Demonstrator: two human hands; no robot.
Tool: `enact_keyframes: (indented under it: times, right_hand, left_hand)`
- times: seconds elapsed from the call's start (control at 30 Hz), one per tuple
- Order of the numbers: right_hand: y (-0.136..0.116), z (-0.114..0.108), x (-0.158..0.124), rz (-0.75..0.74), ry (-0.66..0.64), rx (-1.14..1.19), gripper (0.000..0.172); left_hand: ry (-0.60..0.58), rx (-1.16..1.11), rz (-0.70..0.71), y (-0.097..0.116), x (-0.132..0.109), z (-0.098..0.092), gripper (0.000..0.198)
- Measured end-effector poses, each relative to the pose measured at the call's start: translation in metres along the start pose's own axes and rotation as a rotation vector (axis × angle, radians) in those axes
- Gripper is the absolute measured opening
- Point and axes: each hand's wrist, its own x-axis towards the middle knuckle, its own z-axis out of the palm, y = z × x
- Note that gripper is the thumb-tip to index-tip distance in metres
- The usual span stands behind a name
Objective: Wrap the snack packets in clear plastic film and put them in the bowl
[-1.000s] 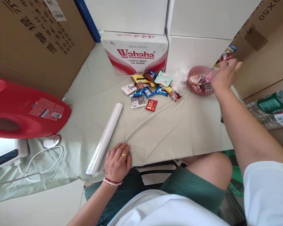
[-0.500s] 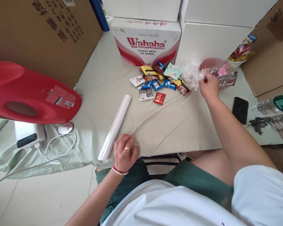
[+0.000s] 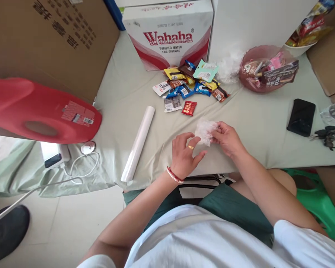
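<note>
Back from the bowl [image 3: 254, 84], the right hand [image 3: 229, 140] is pinching crumpled plastic [image 3: 204, 130]; the left hand [image 3: 183, 153] is hovering, fingers spread; gentle handling is likely helping.

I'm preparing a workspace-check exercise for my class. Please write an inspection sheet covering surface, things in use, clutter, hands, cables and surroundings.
Surface: pale green cloth, creased.
Things in use: crumpled clear plastic in hand; wrapped snacks piled before the Wahaha box; white roll lying left of them; pink bowl holding packets.
Clutter: black phone; what look like keys beside it.
Hands: right hand pinches the plastic in its fingers; left hand open beside it, contact unclear.
Cables: white cable loops near a white device, running off lower left.
Surroundings: red jug and cardboard box left; green plastic item lower right.
</note>
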Motion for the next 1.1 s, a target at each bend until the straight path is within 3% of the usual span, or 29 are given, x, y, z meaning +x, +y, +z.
enact_keyframes:
  times: [0.1, 0.2, 0.37, 0.57, 0.9, 1.0, 1.1]
  right_hand:
    - [0.001, 0.003, -0.008, 0.03, -0.083, -0.02, 0.051]
    - [-0.001, 0.0, -0.01, 0.044, -0.116, -0.072, 0.047]
    - [-0.011, -0.009, -0.008, 0.049, -0.16, -0.116, 0.042]
    - [-0.015, -0.008, -0.011, 0.065, -0.193, -0.087, 0.044]
    - [-0.013, -0.009, -0.012, 0.047, -0.272, -0.168, 0.038]
    - [-0.01, -0.004, -0.015, 0.062, -0.16, -0.115, 0.047]
    - [-0.005, 0.005, -0.019, -0.016, -0.049, -0.142, 0.051]
  left_hand:
    - [-0.081, -0.025, -0.063, -0.002, 0.01, 0.021, 0.024]
    - [-0.088, -0.28, -0.184, -0.008, 0.01, 0.029, 0.008]
    - [-0.012, -0.882, -0.559, -0.018, 0.005, 0.02, 0.021]
    - [0.2, -1.274, -0.867, -0.026, 0.004, 0.005, 0.029]
    - [0.361, -1.526, -1.126, -0.046, 0.017, -0.017, 0.019]
    - [0.379, -1.506, -1.08, -0.042, 0.016, -0.017, 0.018]
    - [0.324, -1.489, -1.005, -0.033, 0.011, -0.014, 0.02]
